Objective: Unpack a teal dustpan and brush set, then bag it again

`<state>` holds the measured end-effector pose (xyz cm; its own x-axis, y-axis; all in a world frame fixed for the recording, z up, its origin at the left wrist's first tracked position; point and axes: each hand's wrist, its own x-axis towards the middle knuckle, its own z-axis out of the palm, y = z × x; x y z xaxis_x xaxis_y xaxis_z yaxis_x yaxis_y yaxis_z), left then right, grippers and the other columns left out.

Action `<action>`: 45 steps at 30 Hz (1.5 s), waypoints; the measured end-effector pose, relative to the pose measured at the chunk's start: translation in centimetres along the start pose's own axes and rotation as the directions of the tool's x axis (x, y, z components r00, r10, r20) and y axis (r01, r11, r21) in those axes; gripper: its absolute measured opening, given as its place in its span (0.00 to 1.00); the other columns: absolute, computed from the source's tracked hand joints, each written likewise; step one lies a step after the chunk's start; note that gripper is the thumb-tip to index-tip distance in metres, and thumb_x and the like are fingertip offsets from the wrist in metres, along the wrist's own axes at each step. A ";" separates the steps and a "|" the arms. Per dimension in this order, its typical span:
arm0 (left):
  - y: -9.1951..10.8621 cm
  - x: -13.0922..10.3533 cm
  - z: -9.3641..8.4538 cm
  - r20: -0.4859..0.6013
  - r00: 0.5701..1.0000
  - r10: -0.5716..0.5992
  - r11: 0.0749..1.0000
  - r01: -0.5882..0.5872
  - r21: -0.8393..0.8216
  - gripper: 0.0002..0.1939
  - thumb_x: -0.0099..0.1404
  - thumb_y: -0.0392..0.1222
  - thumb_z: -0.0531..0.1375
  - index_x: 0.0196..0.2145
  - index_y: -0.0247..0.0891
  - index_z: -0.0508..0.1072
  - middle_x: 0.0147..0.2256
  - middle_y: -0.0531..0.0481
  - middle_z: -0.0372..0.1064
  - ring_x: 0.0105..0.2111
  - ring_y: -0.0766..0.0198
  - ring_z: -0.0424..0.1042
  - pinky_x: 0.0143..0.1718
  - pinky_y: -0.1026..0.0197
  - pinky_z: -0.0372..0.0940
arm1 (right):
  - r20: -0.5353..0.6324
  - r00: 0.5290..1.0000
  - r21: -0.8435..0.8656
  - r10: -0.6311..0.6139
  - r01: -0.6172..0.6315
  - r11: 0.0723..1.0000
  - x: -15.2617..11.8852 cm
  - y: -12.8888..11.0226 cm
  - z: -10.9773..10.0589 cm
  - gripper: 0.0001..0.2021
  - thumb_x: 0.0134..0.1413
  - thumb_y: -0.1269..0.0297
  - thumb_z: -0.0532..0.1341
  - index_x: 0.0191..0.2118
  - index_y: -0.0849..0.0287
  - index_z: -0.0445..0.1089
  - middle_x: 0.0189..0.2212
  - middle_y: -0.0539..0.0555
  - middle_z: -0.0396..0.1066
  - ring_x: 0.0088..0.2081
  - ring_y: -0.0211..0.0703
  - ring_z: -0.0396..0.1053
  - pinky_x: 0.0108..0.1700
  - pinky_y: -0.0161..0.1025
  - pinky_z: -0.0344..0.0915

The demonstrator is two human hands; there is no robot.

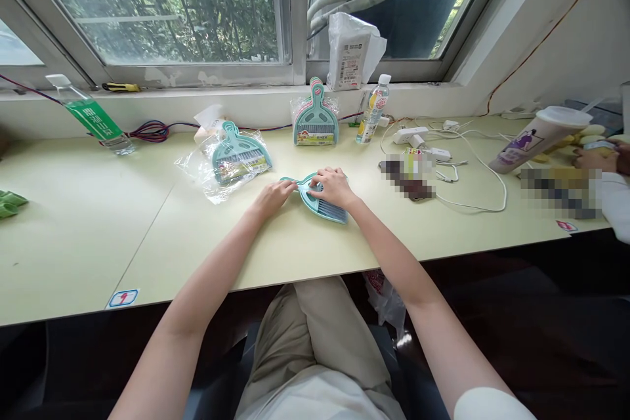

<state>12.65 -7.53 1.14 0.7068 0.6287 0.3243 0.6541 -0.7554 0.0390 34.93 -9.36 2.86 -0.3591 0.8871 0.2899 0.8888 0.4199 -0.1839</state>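
On the table in front of me lies a mint-green mini dustpan point(304, 194) with a small hand brush point(333, 211) nested in it, its grey bristles angled to the lower right. My left hand point(275, 196) is closed on the handle end at the left. From above, my right hand point(335, 186) covers the middle of the set, with bent fingers gripping the brush; part of the brush is hidden beneath it. Just behind to the left, a similar set point(239, 156) rests in crumpled clear plastic. Stacked wrapped sets point(316, 123) lean against the wall.
A water bottle point(93, 117) leans at the left, and a drink bottle point(374, 111) stands by the wall. White cables and a power strip point(410, 135) spread to the right, near a large cup point(539, 138). At the far right is another person's hand point(596, 157).
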 end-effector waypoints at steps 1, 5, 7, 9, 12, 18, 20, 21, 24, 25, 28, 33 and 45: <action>-0.1 0.0 0.1 -0.032 0.999 -0.003 0.999 0.001 -0.041 0.19 0.66 0.28 0.50 0.49 0.39 0.73 0.48 0.41 0.71 0.48 0.56 0.72 0.46 0.56 0.67 | -0.012 1.000 0.006 0.009 -0.009 1.000 0.0 -0.1 0.1 0.10 0.55 0.54 0.63 0.35 0.55 0.75 0.39 0.55 0.74 0.46 0.49 0.65 0.49 0.46 0.52; 0.3 0.6 0.1 -0.297 0.928 -0.227 0.940 0.128 -0.317 0.21 0.65 0.33 0.56 0.55 0.44 0.68 0.58 0.42 0.63 0.61 0.52 0.59 0.58 0.49 0.59 | -0.080 0.993 0.114 0.087 -0.077 0.990 0.1 -0.5 0.0 0.09 0.51 0.56 0.65 0.33 0.55 0.74 0.39 0.53 0.75 0.46 0.49 0.67 0.48 0.44 0.55; 1.2 1.2 0.0 -0.358 0.809 -0.466 0.783 0.188 -0.593 0.29 0.63 0.39 0.60 0.61 0.46 0.60 0.63 0.41 0.55 0.64 0.49 0.53 0.62 0.45 0.54 | -0.152 0.971 0.217 0.186 -0.151 0.964 0.2 -0.7 -0.3 0.09 0.52 0.55 0.65 0.33 0.55 0.73 0.38 0.52 0.75 0.45 0.47 0.68 0.46 0.42 0.57; 2.4 1.7 0.0 -0.161 0.764 -0.624 0.462 0.195 -0.865 0.34 0.63 0.46 0.61 0.64 0.46 0.55 0.62 0.40 0.56 0.63 0.48 0.57 0.60 0.44 0.56 | -0.242 0.921 0.315 0.305 -0.223 0.923 0.2 -1.1 -0.6 0.11 0.54 0.53 0.63 0.34 0.56 0.73 0.38 0.52 0.75 0.43 0.45 0.69 0.44 0.40 0.59; 4.3 1.9 0.2 0.223 0.858 -0.462 0.008 0.255 -0.967 0.32 0.62 0.51 0.61 0.61 0.44 0.59 0.56 0.41 0.65 0.56 0.48 0.66 0.56 0.45 0.61 | -0.326 0.864 0.376 0.384 -0.254 0.891 0.3 -1.5 -0.7 0.14 0.58 0.51 0.59 0.35 0.56 0.73 0.37 0.53 0.74 0.40 0.43 0.69 0.42 0.39 0.61; 4.8 1.5 0.3 0.373 0.830 -0.415 -0.127 0.353 -0.927 0.27 0.53 0.44 0.67 0.51 0.42 0.69 0.50 0.45 0.71 0.53 0.49 0.68 0.55 0.47 0.64 | -0.334 0.877 0.178 0.345 -0.301 0.937 0.5 1.9 -1.0 0.16 0.65 0.56 0.52 0.37 0.56 0.75 0.40 0.58 0.75 0.45 0.49 0.68 0.49 0.45 0.60; 3.9 1.4 0.3 0.381 0.792 -0.477 -0.142 0.359 -0.923 0.25 0.52 0.43 0.67 0.48 0.41 0.70 0.48 0.45 0.72 0.51 0.50 0.70 0.55 0.47 0.64 | -0.425 0.793 0.087 0.436 -0.443 0.892 0.1 5.2 -1.2 0.15 0.64 0.60 0.52 0.47 0.58 0.73 0.51 0.62 0.70 0.54 0.54 0.63 0.55 0.52 0.56; 3.4 1.4 0.3 0.377 0.779 -0.501 -0.146 0.353 -0.924 0.25 0.52 0.42 0.67 0.48 0.41 0.70 0.47 0.45 0.72 0.51 0.51 0.70 0.55 0.47 0.64 | -0.459 0.744 0.050 0.486 -0.524 0.850 -0.3 7.0 -1.3 0.16 0.63 0.62 0.52 0.52 0.59 0.70 0.57 0.63 0.66 0.58 0.56 0.58 0.58 0.56 0.53; 2.1 1.3 0.4 0.340 0.769 -0.541 -0.140 0.316 -0.938 0.26 0.53 0.42 0.66 0.50 0.43 0.69 0.48 0.46 0.71 0.50 0.52 0.70 0.55 0.47 0.65 | -0.447 0.590 -0.018 0.672 -0.757 0.653 -1.7 11.6 -1.1 0.24 0.60 0.65 0.52 0.60 0.65 0.61 0.65 0.68 0.53 0.67 0.58 0.44 0.62 0.66 0.41; 1.8 1.3 0.4 0.328 0.772 -0.544 -0.134 0.306 -0.942 0.27 0.53 0.41 0.65 0.51 0.44 0.69 0.49 0.46 0.71 0.51 0.52 0.70 0.55 0.48 0.65 | -0.440 0.554 -0.036 0.707 -0.798 0.602 -2.1 12.7 -1.0 0.25 0.59 0.65 0.53 0.61 0.67 0.59 0.66 0.69 0.51 0.68 0.59 0.40 0.63 0.69 0.37; 1.7 1.2 0.2 0.334 0.763 -0.554 -0.130 0.317 -0.940 0.27 0.53 0.41 0.65 0.52 0.44 0.69 0.49 0.46 0.71 0.52 0.52 0.70 0.55 0.48 0.65 | -0.466 0.513 -0.083 0.721 -0.837 0.541 -2.6 14.3 -0.7 0.27 0.58 0.66 0.51 0.63 0.68 0.57 0.67 0.71 0.47 0.70 0.59 0.33 0.63 0.73 0.27; 2.2 1.2 -0.4 0.367 0.748 -0.553 -0.148 0.345 -0.927 0.24 0.54 0.42 0.65 0.50 0.43 0.70 0.50 0.46 0.71 0.53 0.52 0.69 0.57 0.51 0.64 | -0.490 0.428 -0.088 0.759 -0.891 0.446 -2.8 15.3 -0.6 0.30 0.58 0.61 0.53 0.64 0.72 0.55 0.66 0.77 0.48 0.69 0.68 0.38 0.61 0.76 0.23; 2.0 1.3 -0.3 0.374 0.741 -0.557 -0.182 0.330 -0.926 0.21 0.54 0.42 0.66 0.47 0.42 0.72 0.48 0.46 0.74 0.51 0.52 0.72 0.54 0.53 0.66 | -0.265 0.744 -0.177 0.614 -0.663 0.727 -1.7 11.7 0.2 0.18 0.61 0.65 0.52 0.50 0.67 0.72 0.44 0.69 0.75 0.50 0.57 0.69 0.64 0.62 0.31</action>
<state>14.77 -8.27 1.92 0.2605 0.9560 -0.1349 -0.1356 0.1745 0.9753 45.89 -5.90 0.08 0.3540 0.8666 0.3517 0.9349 -0.3172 -0.1594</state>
